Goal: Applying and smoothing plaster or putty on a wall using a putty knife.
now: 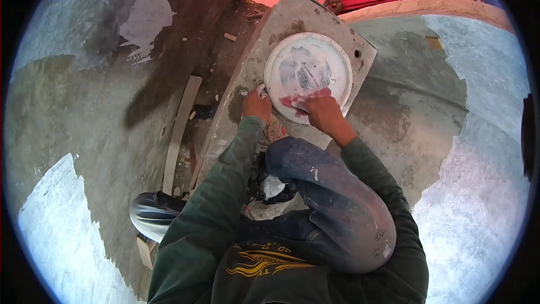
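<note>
Free room opens beyond the round white tub [343, 56]. Left hand [256, 106], right hand [326, 114] and bent leg [332, 200] crowd its near side.

You wear a dark green shirt [315, 285]; its long, creased sleeves [228, 183] stop behind your fingers [315, 107], at the wrists. A yellow print [273, 262] marks the chest. Your blue jeans [334, 197], nearer the fingers, carry pale smears and white specks.

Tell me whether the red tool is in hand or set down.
In hand: the right hand grips the red tool over the round white object, with red showing beside the grip.
</note>
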A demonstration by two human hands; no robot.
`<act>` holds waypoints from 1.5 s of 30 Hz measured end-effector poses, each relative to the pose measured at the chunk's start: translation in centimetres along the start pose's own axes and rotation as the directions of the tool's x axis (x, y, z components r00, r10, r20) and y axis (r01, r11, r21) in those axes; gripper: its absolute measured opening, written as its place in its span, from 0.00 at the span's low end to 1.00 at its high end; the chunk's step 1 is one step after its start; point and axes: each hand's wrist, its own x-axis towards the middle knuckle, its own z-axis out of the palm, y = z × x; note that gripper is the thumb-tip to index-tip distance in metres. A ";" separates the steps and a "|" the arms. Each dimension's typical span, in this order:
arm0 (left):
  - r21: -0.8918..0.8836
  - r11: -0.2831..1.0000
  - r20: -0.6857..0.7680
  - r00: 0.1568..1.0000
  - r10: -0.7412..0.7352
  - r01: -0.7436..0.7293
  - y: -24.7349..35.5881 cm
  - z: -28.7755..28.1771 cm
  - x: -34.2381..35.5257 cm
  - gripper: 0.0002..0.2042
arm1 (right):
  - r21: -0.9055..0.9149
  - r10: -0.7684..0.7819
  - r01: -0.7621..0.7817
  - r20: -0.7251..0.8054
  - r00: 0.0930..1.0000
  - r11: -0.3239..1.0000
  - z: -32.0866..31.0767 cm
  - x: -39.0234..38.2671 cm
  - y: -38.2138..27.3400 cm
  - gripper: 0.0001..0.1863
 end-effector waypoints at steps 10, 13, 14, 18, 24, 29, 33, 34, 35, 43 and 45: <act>-0.060 0.997 -0.067 0.997 -0.046 0.042 1.9 0.3 0.3 0.18 | 0.060 0.402 -0.398 -0.195 0.895 0.915 -4.5 1.9 8.7 0.21; -0.054 0.998 -0.094 0.994 -0.050 0.045 2.3 0.5 0.3 0.20 | 0.115 0.512 -0.499 -0.172 0.841 0.859 -3.9 2.0 7.6 0.21; -0.056 0.997 -0.090 0.994 -0.055 0.050 2.3 0.7 0.3 0.20 | 0.112 0.513 -0.501 -0.166 0.842 0.858 -3.2 1.7 7.1 0.21; -0.239 0.954 -0.079 0.975 -0.207 0.183 0.6 1.1 1.5 0.21 | 0.112 0.551 -0.539 -0.153 0.821 0.835 -0.2 0.4 5.0 0.21; -0.536 0.794 0.117 0.957 -0.265 0.285 2.3 -0.1 0.7 0.19 | 0.271 0.587 -0.528 -0.236 0.774 0.805 0.5 -3.0 3.6 0.20; -0.632 0.752 0.120 0.982 -0.144 0.187 5.6 -1.9 -1.8 0.15 | 0.577 0.645 -0.450 -0.182 0.743 0.681 -0.1 -4.9 1.8 0.15; -0.515 0.853 -0.028 0.996 0.089 -0.090 9.6 -1.8 -3.8 0.13 | 0.786 0.752 -0.364 -0.187 0.632 0.500 -0.5 -6.2 1.6 0.13; -0.499 0.858 -0.033 0.992 0.119 -0.120 10.6 -1.8 -4.4 0.13 | 0.784 0.755 -0.366 -0.190 0.628 0.502 -0.9 -6.5 1.6 0.13; -0.502 0.856 -0.031 0.992 0.124 -0.122 11.5 -1.8 -4.9 0.13 | 0.851 0.776 -0.322 -0.147 0.614 0.415 -1.3 -6.8 1.6 0.11; -0.367 0.882 -0.007 0.950 0.314 -0.294 13.4 -1.0 -6.2 0.12 | 0.995 0.841 -0.087 0.010 0.540 0.044 -3.4 -8.2 1.7 0.09; -0.319 0.872 -0.024 0.923 0.383 -0.370 14.1 -0.8 -6.9 0.12 | 0.985 0.835 0.070 0.095 0.542 -0.158 -4.4 -9.0 1.7 0.09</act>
